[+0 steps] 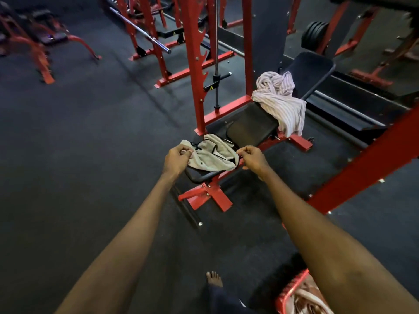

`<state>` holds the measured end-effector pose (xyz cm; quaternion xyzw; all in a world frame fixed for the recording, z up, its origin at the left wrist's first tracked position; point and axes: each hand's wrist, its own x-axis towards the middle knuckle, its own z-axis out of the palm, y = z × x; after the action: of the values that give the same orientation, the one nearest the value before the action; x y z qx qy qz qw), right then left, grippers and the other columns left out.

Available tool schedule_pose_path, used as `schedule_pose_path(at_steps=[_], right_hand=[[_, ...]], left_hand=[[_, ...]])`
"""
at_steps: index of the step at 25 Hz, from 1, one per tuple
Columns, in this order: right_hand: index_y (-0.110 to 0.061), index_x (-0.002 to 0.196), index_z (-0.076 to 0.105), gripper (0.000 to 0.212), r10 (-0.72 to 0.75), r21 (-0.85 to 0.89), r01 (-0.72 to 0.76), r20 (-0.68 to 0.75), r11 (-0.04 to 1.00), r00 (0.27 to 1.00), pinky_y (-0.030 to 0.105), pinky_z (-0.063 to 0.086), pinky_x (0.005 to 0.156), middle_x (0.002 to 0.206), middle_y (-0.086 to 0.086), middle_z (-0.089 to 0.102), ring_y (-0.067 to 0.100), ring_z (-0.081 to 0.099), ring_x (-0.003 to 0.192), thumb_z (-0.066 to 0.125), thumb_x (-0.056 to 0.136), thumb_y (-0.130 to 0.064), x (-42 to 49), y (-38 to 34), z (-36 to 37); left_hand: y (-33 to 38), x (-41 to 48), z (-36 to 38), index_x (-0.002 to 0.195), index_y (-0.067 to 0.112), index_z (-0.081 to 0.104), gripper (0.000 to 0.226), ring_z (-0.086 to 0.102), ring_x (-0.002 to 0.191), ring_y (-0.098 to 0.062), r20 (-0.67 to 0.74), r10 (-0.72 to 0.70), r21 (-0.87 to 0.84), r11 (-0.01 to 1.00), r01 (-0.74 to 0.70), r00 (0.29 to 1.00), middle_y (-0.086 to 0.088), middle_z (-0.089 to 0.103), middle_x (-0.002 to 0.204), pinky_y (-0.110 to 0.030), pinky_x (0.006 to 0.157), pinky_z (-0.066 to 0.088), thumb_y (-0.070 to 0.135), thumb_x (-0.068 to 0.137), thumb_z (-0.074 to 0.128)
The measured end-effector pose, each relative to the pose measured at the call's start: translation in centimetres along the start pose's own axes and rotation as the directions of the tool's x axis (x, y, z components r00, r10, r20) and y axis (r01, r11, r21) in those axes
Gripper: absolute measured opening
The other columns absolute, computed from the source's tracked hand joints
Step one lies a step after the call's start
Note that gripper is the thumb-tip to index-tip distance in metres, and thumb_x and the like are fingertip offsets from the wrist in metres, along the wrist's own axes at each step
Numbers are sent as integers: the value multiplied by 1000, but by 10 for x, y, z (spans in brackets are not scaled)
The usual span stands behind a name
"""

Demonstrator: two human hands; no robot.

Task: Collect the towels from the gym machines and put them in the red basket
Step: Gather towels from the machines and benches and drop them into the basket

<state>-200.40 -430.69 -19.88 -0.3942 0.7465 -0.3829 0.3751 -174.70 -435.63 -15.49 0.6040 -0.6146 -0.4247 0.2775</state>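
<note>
Now pinching a crumpled grey towel [212,156] on the bench [247,128], left hand [176,158] and right hand [254,157] closed on opposite edges. Two towels counted there, a striped lilac towel [281,99] heaped at one o'clock. One red basket [292,291] at five o'clock.

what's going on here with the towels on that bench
A person is picking up a beige towel from the near end of a black bench, pinching its edges with the left hand and right hand. A striped lilac towel lies farther along. The red basket sits on the floor nearby.
</note>
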Motion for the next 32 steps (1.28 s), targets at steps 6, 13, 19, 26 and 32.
schedule_pose_path(at_steps=[6,13,19,26,32], right_hand=[[-4,102,69,21,43,-64,-40,36,997,998,33,52,68,82,7,64,20,59,78,59,96,-21,94,-31,43],[-15,127,63,66,170,-340,-121,118,933,978,43,48,102,138,12,48,26,56,121,70,80,-60,237,-31,121],[-15,144,48,92,192,-444,-89,193,891,962,39,35,111,154,12,36,27,35,142,69,73,-69,340,-5,193],[-26,158,-14,147,407,-651,-104,335,752,850,58,18,119,165,10,-19,36,-4,153,76,54,-79,435,93,278],[-19,157,-15,139,385,-754,11,347,656,855,56,34,109,163,18,2,42,27,145,83,65,-55,447,149,334]], left_hand=[[-7,118,-23,93,19,68,14,64,73,-18,30,-38,-13,999,38,999,-2,72,84,-27,67,48,16,94,55],[-57,287,-17,92,21,68,16,63,71,-15,90,-95,-59,993,101,991,1,69,81,-25,63,48,15,97,54],[-112,404,16,81,31,66,25,64,70,-19,172,-171,0,985,174,970,4,70,77,-36,70,51,13,94,53],[-168,481,76,80,39,67,18,70,87,-22,267,-182,35,983,179,946,8,74,87,-42,81,55,31,84,52],[-198,504,113,91,35,67,18,69,87,-15,289,-141,95,988,118,947,11,71,93,-36,77,54,22,95,55]])
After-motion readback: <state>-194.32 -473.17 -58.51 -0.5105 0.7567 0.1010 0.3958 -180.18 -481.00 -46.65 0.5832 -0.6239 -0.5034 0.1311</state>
